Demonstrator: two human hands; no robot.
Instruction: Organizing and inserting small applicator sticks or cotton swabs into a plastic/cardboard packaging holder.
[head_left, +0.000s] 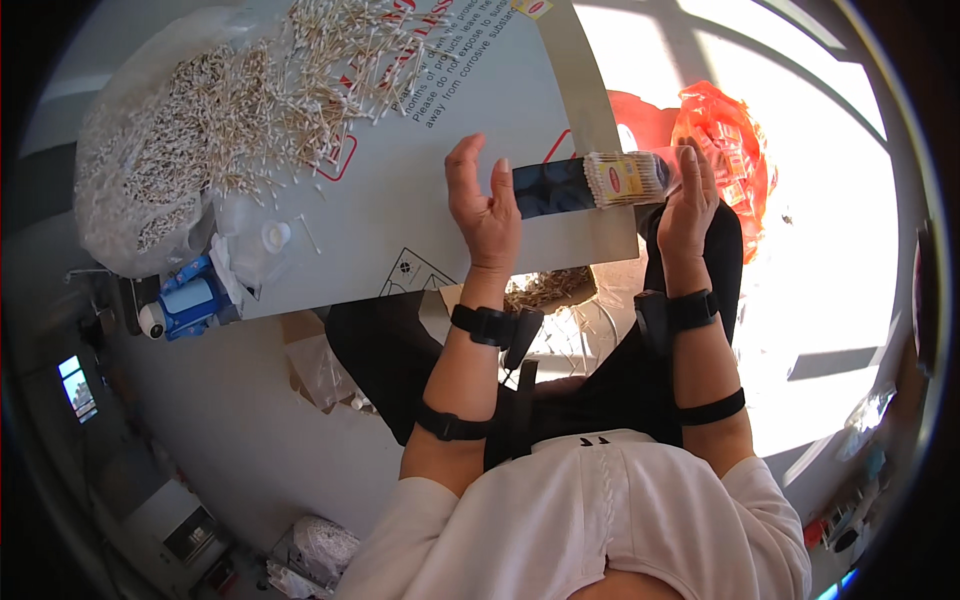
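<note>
My left hand (485,205) is raised over the table's near part, fingers apart and holding nothing. Its thumb is beside the left end of a dark, glossy flat strip (550,187). At that strip's right end lies a bundle of cotton swabs (622,180) with a yellow label, in what looks like clear plastic. The plastic's loose end (674,168) reaches my right hand (686,208), whose stretched fingers rest upright against it. Whether the right thumb pinches the film is hidden. A big heap of loose cotton swabs (290,95) spreads over the table's far left.
The grey printed table (400,235) ends just past the swab bundle. An orange-red plastic bag (725,150) with packets stands to the right. Below the table edge, a box (548,288) holds loose swabs. A blue-and-white packet (190,300) and a clear bottle (258,240) sit at the left corner.
</note>
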